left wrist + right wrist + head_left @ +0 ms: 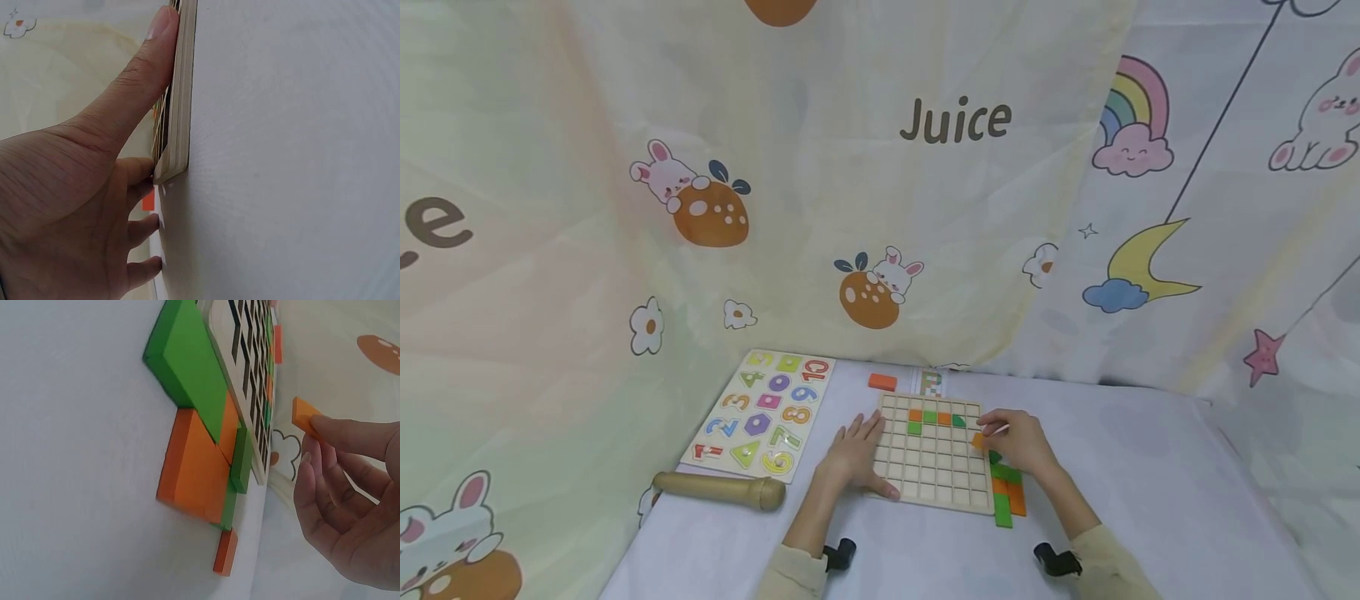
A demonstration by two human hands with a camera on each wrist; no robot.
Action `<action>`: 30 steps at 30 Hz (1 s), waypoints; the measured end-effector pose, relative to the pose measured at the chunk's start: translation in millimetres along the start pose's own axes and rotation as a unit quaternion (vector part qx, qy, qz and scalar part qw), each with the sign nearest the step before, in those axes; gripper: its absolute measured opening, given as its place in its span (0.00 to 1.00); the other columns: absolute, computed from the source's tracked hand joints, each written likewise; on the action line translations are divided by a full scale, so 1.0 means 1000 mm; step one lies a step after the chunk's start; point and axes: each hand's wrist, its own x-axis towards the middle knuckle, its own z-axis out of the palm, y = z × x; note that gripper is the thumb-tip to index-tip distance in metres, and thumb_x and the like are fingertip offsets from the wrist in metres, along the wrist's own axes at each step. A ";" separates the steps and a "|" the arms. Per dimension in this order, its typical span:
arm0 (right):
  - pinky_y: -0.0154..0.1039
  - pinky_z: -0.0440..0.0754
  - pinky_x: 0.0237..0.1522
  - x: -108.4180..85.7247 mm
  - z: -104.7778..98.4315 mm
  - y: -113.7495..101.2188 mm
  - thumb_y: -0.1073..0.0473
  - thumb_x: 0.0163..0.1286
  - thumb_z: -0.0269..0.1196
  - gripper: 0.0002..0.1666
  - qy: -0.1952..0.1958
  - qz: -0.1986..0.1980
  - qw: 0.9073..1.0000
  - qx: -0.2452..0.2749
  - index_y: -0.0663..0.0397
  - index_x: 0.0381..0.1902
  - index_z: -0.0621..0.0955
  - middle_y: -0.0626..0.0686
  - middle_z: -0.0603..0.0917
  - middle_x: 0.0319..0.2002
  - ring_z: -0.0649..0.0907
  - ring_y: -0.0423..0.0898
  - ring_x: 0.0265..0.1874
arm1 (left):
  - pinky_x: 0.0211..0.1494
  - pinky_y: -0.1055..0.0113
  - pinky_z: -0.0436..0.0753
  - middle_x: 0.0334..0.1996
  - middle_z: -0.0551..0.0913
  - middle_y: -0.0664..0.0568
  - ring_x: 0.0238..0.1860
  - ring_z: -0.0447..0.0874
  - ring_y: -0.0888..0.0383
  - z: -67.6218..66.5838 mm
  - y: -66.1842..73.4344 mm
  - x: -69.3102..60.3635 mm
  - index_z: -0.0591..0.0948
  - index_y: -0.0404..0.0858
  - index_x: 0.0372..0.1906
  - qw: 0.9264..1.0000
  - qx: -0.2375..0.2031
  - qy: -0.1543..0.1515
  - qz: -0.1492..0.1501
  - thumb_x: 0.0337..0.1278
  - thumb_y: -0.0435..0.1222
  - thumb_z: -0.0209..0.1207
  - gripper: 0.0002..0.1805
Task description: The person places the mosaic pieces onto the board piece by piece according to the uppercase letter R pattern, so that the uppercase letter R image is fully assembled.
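In the head view, a gridded wooden board (934,477) lay on the white-covered table (1157,475), with the left hand (854,458) along its left edge, fingers straight and spread, thumb at the near left corner, gripping nothing visible. At the board's right edge the right hand (1021,440) pinched an orange piece (978,441) between its fingers. Towards the far side of the grid sat a short row of coloured squares (929,417), orange, green, orange, then a dark green piece (958,422), with a green square (914,428) just below the first orange one. Green and orange blocks (1017,497) were gathered on the table beside the board's right edge, near the right hand. Beyond the far edge lay an orange-red block (882,382) and a patterned card (931,382); to the left were a number puzzle (767,402) and, in front of it, a gold-brown stick (718,489) with a thicker end. A printed curtain (820,192) hung behind everything. In the left wrist view, the thumb stretched along the board's side, the index finger reached its corner, and the other fingers stood apart, extended. In the right wrist view, thumb and index finger held the orange piece in the air, apart from the board, the remaining fingers loosely bent; the blocks lay close together, some touching, alongside the board.
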 end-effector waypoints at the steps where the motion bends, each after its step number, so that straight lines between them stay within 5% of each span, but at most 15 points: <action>1: 0.39 0.85 0.34 0.000 0.001 -0.001 0.68 0.61 0.74 0.17 0.000 -0.003 1.000 0.002 0.57 0.49 0.89 0.48 0.88 0.34 0.86 0.44 0.33 | 0.81 0.37 0.55 0.84 0.53 0.44 0.83 0.47 0.38 0.000 0.000 0.000 0.58 0.37 0.83 1.000 -0.001 0.000 0.000 0.25 0.70 0.79 0.77; 30: 0.38 0.87 0.34 0.014 0.039 -0.020 0.69 0.61 0.76 0.16 -0.018 -0.034 0.997 0.065 0.59 0.48 0.88 0.50 0.89 0.35 0.87 0.44 0.33 | 0.82 0.38 0.55 0.84 0.53 0.46 0.83 0.47 0.39 0.002 -0.001 0.000 0.57 0.38 0.83 1.000 0.010 0.000 -0.001 0.26 0.70 0.78 0.77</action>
